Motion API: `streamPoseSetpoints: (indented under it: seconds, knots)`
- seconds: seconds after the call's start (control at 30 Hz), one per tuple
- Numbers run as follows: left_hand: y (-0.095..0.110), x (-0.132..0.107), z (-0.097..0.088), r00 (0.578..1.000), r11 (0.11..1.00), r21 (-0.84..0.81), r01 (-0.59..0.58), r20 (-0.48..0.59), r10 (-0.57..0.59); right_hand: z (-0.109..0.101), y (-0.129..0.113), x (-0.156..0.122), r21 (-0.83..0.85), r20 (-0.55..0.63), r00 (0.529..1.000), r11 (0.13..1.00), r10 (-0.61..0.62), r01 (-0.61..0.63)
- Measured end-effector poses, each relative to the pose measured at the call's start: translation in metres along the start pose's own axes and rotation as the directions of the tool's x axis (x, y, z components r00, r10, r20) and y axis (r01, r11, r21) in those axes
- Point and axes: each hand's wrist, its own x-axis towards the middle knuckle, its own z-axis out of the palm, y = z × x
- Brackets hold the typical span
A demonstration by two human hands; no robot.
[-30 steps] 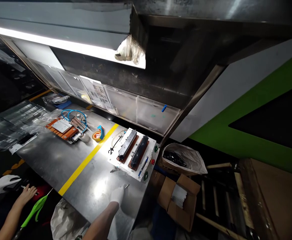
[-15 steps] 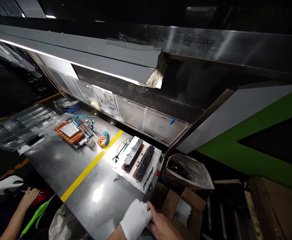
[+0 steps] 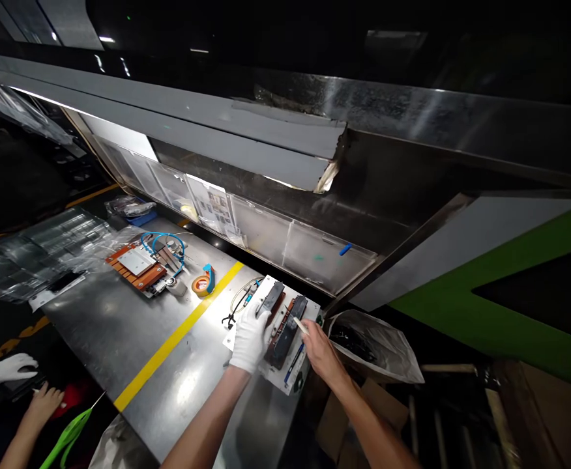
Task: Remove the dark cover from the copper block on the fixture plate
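A white fixture plate (image 3: 285, 381) lies at the right end of the steel workbench (image 3: 119, 332). On it sit two long dark modules (image 3: 288, 322) on brown boards. My left hand (image 3: 249, 335), in a white glove, rests on the left module. My bare right hand (image 3: 317, 345) is at the plate's right side and holds a small white stick (image 3: 299, 325) over the right module. A blue pen (image 3: 292, 363) lies on the plate near that hand.
A yellow stripe (image 3: 178, 339) crosses the bench. Left of it are an orange board with blue cable (image 3: 139, 266) and a tape roll (image 3: 202, 284). A plastic-lined bag (image 3: 373, 345) stands right of the bench. Another person's hands (image 3: 6, 374) and green scissors (image 3: 68, 435) are at bottom left.
Both my hands moved forward from the bench's front edge onto the fixture plate. The left now covers the left module and the right holds a white stick. The camera tilted upward.
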Motion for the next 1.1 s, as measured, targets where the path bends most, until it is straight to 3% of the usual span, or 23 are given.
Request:
streamPoseSetpoints:
  seconds: [0.13, 0.3, 0.6, 1.1]
  knots:
    - [-0.005, 0.025, 0.016, 0.995, 0.998, -0.054, -0.02, 0.092, 0.025, 0.017, -0.022, 0.038, -0.288, 0.034, 0.999, 0.957, 0.038, -0.026]
    - [-0.01, 0.029, 0.025, 0.983, 0.999, 0.027, -0.032, 0.183, 0.026, 0.03, -0.032, 0.054, -0.498, 0.052, 0.997, 0.867, 0.06, -0.026]
    - [-0.015, 0.031, 0.031, 0.991, 0.984, 0.146, -0.099, 0.109, 0.084, 0.03, -0.035, 0.056, -0.544, 0.087, 0.995, 0.839, 0.041, 0.013]
    - [-0.015, 0.032, 0.031, 0.965, 0.988, 0.154, -0.02, 0.262, -0.021, 0.024, -0.04, 0.064, -0.534, 0.139, 0.988, 0.845, 0.063, 0.021]
